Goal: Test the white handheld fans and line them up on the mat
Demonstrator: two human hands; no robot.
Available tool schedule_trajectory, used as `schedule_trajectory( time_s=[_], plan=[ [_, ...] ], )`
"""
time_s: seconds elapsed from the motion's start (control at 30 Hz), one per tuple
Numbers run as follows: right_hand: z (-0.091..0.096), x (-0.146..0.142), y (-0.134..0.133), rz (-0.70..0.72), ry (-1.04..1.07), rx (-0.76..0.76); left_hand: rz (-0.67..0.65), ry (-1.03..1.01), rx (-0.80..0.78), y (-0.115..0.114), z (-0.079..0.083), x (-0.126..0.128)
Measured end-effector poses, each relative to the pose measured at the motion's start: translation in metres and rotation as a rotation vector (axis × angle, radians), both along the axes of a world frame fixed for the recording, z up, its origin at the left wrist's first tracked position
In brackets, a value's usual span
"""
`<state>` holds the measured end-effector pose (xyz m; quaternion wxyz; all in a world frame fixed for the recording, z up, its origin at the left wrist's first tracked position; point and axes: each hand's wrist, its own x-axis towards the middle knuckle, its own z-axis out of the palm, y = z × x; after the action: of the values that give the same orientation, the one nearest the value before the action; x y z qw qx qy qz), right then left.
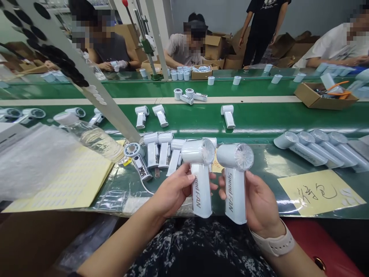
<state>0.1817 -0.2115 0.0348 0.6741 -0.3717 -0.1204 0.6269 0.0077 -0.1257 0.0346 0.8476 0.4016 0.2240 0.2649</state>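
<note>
Fan in left hand, second fan in right hand; both white, printed "SpeedFAN", held upright just apart above the bench. Each grip is closed around a fan handle, thumb on the front, fingers wrapped behind. White watch on right wrist.

Step in hand, as judged: two assembled fans held up together for a look. Next move would call for loosening each grip before a fan could be set down.

Nearby on bench: white fan bodies standing in a cluster beyond the hands, a row of fans lying at right, a handwritten yellow note, and a clear bottle lying at left.
</note>
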Motion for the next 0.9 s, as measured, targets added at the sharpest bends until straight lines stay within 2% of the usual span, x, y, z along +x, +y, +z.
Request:
schedule_trajectory(
  time_s=[0.13,0.33,0.6,0.9],
  plan=[
    [-0.003,0.000,0.003,-0.113,-0.029,-0.019,0.002,0.075,0.090,-0.002,0.003,-0.001],
    [-0.006,-0.005,0.006,-0.189,-0.061,-0.090,-0.020,0.117,0.134,0.000,0.000,0.001],
    [-0.007,-0.008,0.011,-0.136,-0.008,-0.115,0.006,0.183,0.129,0.001,0.002,0.004],
    [-0.009,-0.008,0.011,-0.116,0.000,-0.146,0.007,0.171,0.099,0.000,-0.006,0.003]
  ],
)
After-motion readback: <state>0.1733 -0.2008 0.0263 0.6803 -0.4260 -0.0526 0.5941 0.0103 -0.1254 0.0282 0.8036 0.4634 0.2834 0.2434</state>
